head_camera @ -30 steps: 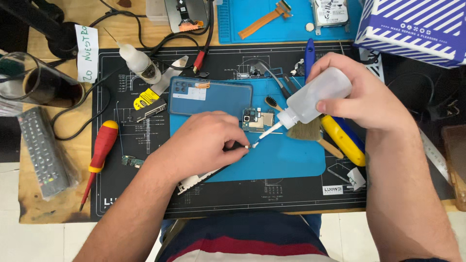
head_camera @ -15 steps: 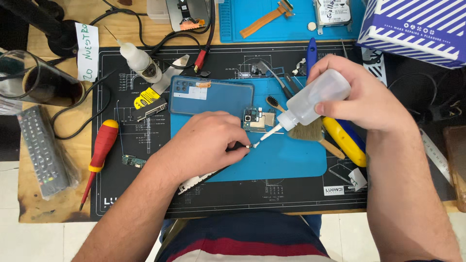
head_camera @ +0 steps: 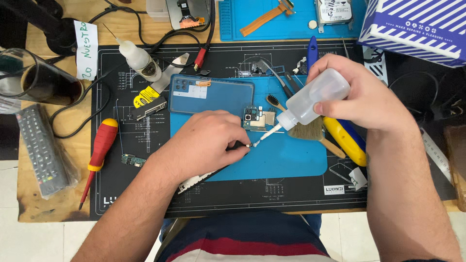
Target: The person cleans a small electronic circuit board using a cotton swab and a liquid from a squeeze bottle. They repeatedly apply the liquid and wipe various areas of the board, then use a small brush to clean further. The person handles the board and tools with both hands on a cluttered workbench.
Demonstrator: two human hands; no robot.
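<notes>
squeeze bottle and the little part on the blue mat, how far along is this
Done: the blue phone back cover lies off to the side, and a small circuit board sits bare on the blue mat. In hand: the right hand tilts the squeeze bottle, nozzle tip at a small part pinched by the left hand. Left: the board is not back in the phone.

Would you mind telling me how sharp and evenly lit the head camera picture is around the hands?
Head view: sharp and evenly lit; the right hand and its squeeze bottle show no motion blur. The left hand casts only a soft shadow on the blue mat. Mild glare on the glass cup.
</notes>
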